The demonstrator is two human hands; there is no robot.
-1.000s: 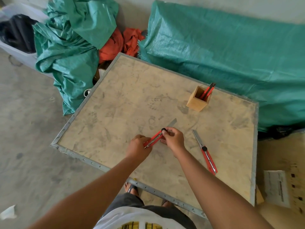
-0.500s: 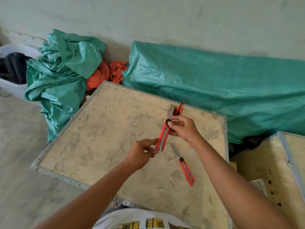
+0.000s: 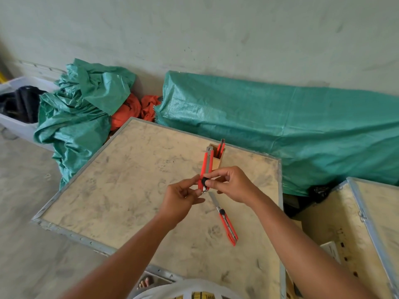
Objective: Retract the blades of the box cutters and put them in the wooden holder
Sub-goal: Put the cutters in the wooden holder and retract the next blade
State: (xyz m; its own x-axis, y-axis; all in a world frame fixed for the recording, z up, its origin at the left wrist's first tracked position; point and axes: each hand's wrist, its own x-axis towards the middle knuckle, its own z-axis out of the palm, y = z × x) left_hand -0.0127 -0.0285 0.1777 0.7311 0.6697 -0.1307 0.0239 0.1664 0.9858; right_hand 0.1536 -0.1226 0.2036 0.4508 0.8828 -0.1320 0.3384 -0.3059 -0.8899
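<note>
I hold a red box cutter (image 3: 205, 167) upright above the table, its tip pointing away from me and no long blade showing. My left hand (image 3: 183, 197) pinches its lower end. My right hand (image 3: 231, 184) grips it at the black slider knob. Just behind it stands the wooden holder (image 3: 217, 161) with another red cutter (image 3: 220, 147) sticking out of it. A second loose red box cutter (image 3: 225, 222) lies flat on the table (image 3: 121, 190) below my right hand, its blade extended toward my hands.
Green tarpaulin (image 3: 280, 126) covers a long bulk behind the table, with a crumpled green heap (image 3: 79, 113) and orange cloth (image 3: 138, 108) at the back left. A second wooden crate (image 3: 364, 223) stands at the right. A white tub (image 3: 17, 104) sits far left.
I lifted the cutter off the table and turned it upright. Its extended blade has slid back into the body. My head tilted up, so more wall shows.
</note>
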